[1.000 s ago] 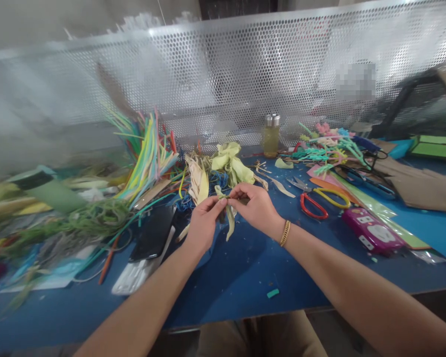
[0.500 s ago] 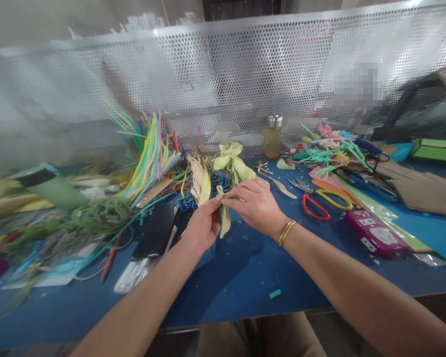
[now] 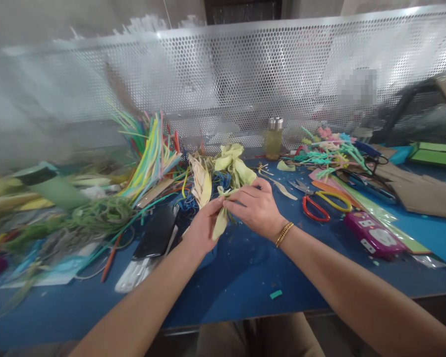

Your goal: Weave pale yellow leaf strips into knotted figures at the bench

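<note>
Pale green and limp, a leafy strip (image 3: 219,227) is hanging between the two hands, above the middle of the blue surface (image 3: 245,292). The left hand (image 3: 202,223) is pinching it near its upper end, and the right hand's (image 3: 255,206) grip is pinching it just beside those fingertips. Beyond them, a pale-green leafy bunch (image 3: 234,161) is lying next to a cream husk (image 3: 197,182). Scissors (image 3: 315,216) with red and yellow handles are resting rightward, near a purple case (image 3: 375,238); a black phone (image 3: 156,233) is lying leftward.
</note>
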### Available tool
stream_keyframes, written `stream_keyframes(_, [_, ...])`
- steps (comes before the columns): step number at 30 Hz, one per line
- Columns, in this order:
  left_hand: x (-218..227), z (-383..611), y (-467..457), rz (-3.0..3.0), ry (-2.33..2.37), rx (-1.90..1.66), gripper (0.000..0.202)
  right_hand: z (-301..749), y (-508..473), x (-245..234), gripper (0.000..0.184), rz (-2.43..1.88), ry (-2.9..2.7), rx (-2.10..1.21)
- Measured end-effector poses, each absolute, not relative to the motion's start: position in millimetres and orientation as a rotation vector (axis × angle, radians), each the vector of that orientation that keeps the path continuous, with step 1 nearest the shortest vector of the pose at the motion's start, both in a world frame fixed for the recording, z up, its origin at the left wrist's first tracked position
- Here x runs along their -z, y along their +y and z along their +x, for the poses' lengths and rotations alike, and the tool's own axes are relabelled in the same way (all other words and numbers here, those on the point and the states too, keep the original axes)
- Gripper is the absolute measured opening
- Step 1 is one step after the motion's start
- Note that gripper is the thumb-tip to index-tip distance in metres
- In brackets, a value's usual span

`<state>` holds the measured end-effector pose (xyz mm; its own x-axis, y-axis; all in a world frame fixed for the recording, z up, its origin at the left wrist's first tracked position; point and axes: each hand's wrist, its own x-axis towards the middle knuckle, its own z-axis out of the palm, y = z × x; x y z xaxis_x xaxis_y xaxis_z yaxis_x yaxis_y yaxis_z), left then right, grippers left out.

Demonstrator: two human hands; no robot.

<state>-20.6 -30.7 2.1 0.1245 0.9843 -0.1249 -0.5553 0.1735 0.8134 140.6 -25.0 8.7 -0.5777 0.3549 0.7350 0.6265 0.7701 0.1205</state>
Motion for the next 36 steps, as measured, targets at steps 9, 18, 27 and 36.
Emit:
stream_keyframes(9, [-0.8,-17.8,-31.8,0.500,0.787,-1.240,0.012,140.9,-25.3,-9.0,0.028,-0.739,-2.268,0.567])
stream_keyframes(18, [-1.3,-20.2,-32.0,0.543,0.794,-1.237,0.010,135.7,-22.7,-6.6,0.021,-0.731,-2.226,0.419])
stream_keyframes(27, [15.1,-20.5,-28.2,0.965,0.966,-1.429,0.023,123.7,-13.6,15.6,0.011,-0.874,-1.639,-0.292])
stream_keyframes(36, [15.6,-27.9,-26.8,1.333,0.988,-1.338,0.024,131.9,-11.0,8.4,0.019,-1.016,-1.643,-0.193])
